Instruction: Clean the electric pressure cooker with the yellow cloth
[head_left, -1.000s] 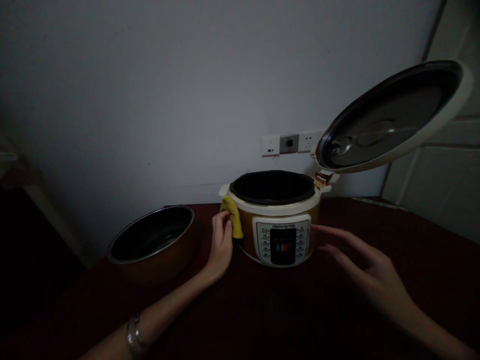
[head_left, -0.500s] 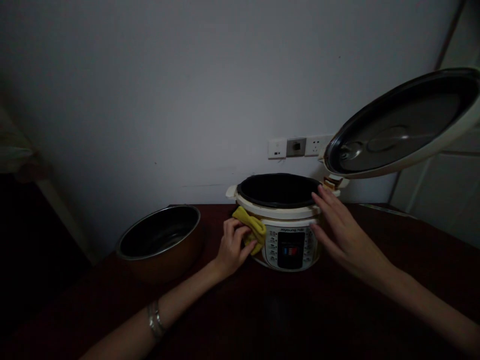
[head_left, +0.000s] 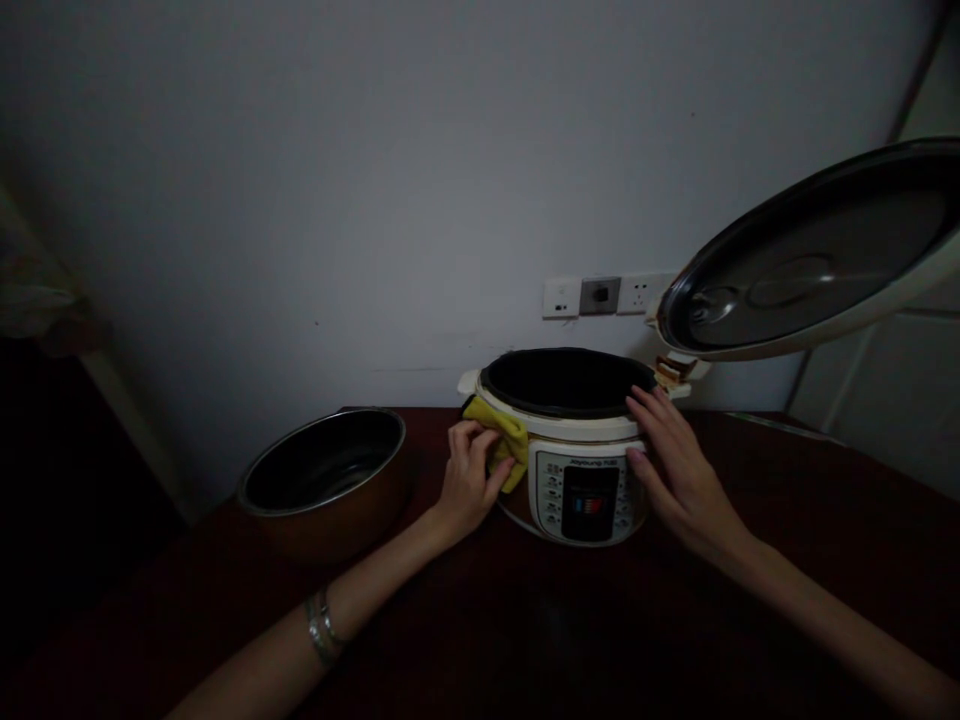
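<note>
A white electric pressure cooker stands on the dark table, its front control panel facing me. Its round lid is swung up on the hinge at the right. My left hand presses a yellow cloth against the cooker's left side, just below the rim, with the fingers curled on it. On the other side, my right hand rests with fingers stretched out along the cooker's right rim and upper side. The inside of the cooker is too dark to make out.
To the left sits a brown inner pot with a dark inside and a metal rim. Wall sockets are behind the cooker, on the pale wall. The raised lid reaches over the table's right side.
My right hand has come down and in against the cooker's right side. The yellow cloth lies flatter on the cooker's left side under my left hand. The view has shifted slightly.
</note>
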